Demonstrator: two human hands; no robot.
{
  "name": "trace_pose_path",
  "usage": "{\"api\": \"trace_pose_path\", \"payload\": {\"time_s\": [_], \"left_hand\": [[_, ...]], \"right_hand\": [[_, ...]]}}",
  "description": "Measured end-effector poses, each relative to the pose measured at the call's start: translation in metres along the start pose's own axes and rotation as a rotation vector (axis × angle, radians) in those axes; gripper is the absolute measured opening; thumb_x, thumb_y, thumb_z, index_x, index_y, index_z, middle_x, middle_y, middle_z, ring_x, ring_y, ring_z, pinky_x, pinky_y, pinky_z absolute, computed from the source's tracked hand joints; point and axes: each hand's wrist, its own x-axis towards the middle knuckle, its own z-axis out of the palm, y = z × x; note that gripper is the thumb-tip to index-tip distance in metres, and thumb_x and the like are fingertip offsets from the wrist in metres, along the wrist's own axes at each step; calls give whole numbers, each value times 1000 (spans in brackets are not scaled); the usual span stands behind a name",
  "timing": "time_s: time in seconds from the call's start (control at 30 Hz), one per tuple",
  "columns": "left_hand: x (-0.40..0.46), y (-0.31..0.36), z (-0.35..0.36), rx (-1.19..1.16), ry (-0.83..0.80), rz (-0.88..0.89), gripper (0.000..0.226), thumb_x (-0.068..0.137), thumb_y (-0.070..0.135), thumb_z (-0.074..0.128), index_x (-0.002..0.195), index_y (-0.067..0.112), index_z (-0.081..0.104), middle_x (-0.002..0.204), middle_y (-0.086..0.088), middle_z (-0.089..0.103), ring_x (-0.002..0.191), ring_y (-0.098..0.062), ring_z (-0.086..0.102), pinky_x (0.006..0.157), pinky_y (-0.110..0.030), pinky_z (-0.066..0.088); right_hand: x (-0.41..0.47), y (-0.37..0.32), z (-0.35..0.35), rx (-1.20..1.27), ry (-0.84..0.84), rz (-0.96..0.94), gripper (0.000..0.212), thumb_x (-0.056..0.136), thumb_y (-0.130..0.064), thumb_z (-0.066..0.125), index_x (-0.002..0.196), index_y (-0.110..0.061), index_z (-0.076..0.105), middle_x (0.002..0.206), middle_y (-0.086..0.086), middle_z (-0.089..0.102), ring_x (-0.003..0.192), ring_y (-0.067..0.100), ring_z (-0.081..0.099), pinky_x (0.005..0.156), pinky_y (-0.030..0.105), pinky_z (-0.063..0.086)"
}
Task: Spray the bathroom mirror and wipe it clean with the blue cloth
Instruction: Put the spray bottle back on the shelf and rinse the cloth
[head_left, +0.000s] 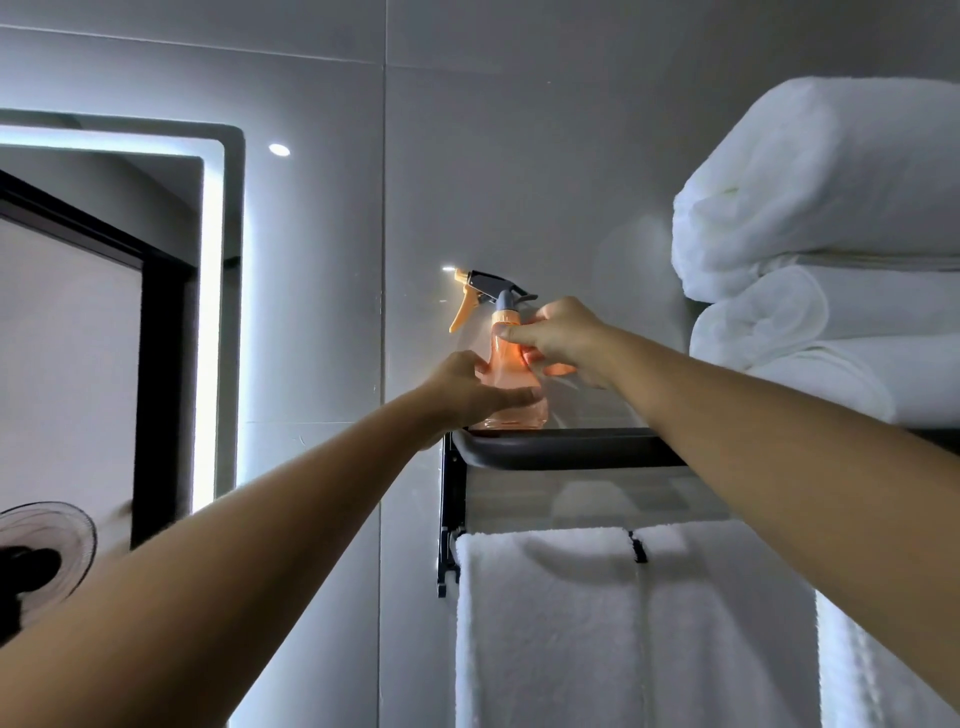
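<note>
Both hands (519, 364) around orange spray bottle (511, 384)

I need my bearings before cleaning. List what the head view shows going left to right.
Lit mirror → left hand → orange spray bottle on the black shelf → right hand → stacked white towels.

The spray bottle (511, 387) at frame centre is translucent orange plastic with a matt grey and orange trigger head. The shelf (561, 449) under it looks like matt black metal. Rolled towels (810, 208) at upper right are fluffy white cloth. The wall tiles (493, 156) are smooth, glossy grey. The mirror (78, 312) at left is glossy glass.
</note>
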Motion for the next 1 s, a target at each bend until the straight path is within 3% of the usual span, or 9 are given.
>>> {"api": "trace_pose_path", "payload": {"time_s": [0.1, 0.23, 0.4, 0.5, 0.7, 0.77, 0.9, 1.0], "left_hand": [[-17, -3, -10, -34, 75, 55, 70, 81, 39, 74, 136, 9, 43, 131, -11, 51, 104, -18, 50, 65, -19, 42], [-49, -15, -31, 50, 204, 193, 59, 82, 39, 72, 131, 14, 49, 128, -5, 54, 113, -17, 52, 81, -24, 42], [-108, -42, -57, 105, 220, 231, 58, 80, 40, 73, 130, 19, 51, 128, 3, 55, 118, -10, 51, 99, -28, 43], [-142, -66, -73, 98, 242, 179, 57, 78, 41, 75, 128, 21, 55, 125, 5, 59, 118, -7, 53, 104, -31, 44], [-219, -128, -114, 128, 279, 32, 48, 80, 38, 74, 123, 24, 56, 119, 8, 61, 114, -4, 55, 96, -18, 41], [-252, -154, -128, 146, 283, -33, 47, 81, 38, 73, 122, 24, 55, 120, 8, 60, 115, -5, 55, 95, -17, 40], [-323, -206, -147, 170, 312, -202, 45, 82, 31, 75, 121, 20, 55, 121, 2, 61, 116, -10, 55, 102, -28, 43], [-379, -241, -159, 194, 362, -332, 50, 77, 36, 78, 119, 18, 58, 117, 1, 63, 112, -9, 58, 101, -31, 46]], "right_hand": [[-11, -3, -10, -26, 46, -1, 48, 82, -37, 74, 114, -4, 59, 107, 12, 66, 95, 24, 64, 83, 38, 54], [-42, -16, -18, -41, 115, -111, 37, 85, -30, 71, 111, -7, 63, 103, 6, 64, 98, 22, 62, 89, 38, 51], [-92, -36, 0, -40, 11, -295, 31, 85, -28, 71, 112, -13, 63, 107, 1, 63, 100, 16, 61, 84, 28, 49], [-122, -53, 25, -41, -59, -380, 31, 87, -30, 70, 114, -17, 61, 109, -2, 64, 99, 11, 60, 79, 22, 46], [-183, -57, 114, 27, -249, -494, 34, 87, -31, 70, 117, -18, 63, 113, -6, 66, 103, 4, 61, 87, 16, 48], [-203, -44, 154, 81, -342, -450, 34, 86, -31, 71, 116, -18, 64, 113, -6, 66, 103, 5, 62, 89, 20, 49], [-251, -11, 237, 207, -539, -307, 30, 86, -27, 72, 114, -18, 66, 111, -6, 67, 102, 6, 63, 89, 20, 50], [-291, 13, 297, 289, -657, -162, 27, 86, -21, 72, 111, -14, 66, 106, -1, 68, 97, 9, 64, 81, 19, 51]]}}
